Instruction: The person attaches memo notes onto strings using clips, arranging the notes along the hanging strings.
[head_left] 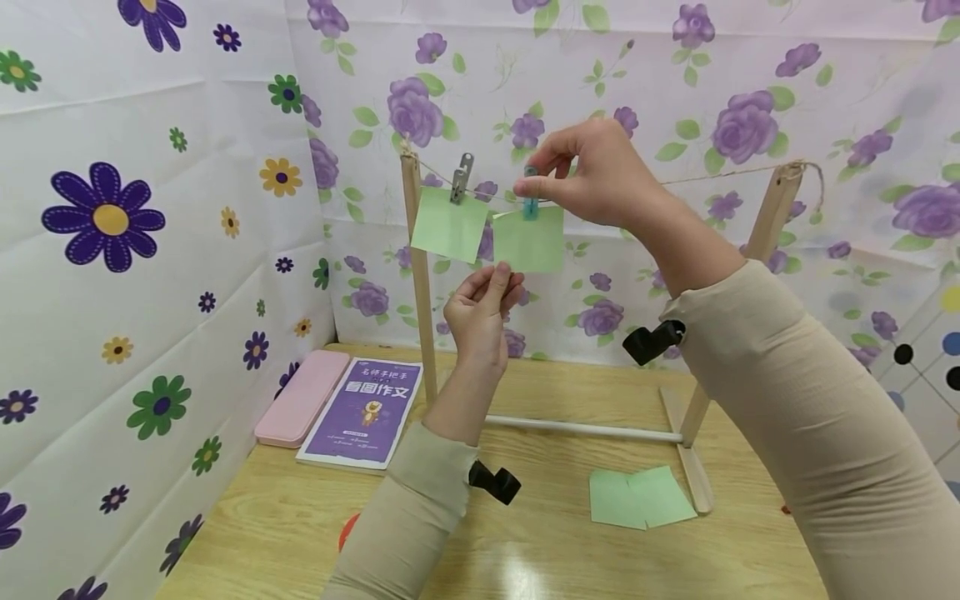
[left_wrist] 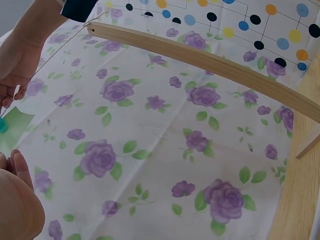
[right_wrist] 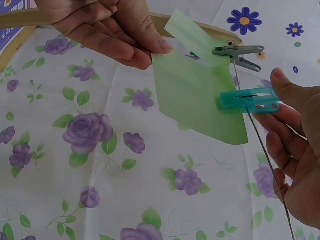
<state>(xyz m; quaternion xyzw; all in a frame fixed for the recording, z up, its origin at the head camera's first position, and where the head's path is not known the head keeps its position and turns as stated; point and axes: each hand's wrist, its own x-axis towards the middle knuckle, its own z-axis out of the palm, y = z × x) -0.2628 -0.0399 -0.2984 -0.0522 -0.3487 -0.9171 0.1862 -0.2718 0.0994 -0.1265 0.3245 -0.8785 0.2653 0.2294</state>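
Paper note [head_left: 528,246], pale green, squarish, thin

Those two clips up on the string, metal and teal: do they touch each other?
Apart. The head view plainly shows patterned cloth between the metal clip and the teal clip.

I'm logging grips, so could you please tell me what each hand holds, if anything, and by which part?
The left hand pinches a lower corner of the teal-clipped green sheet; the right hand holds the teal clip by its handle end.
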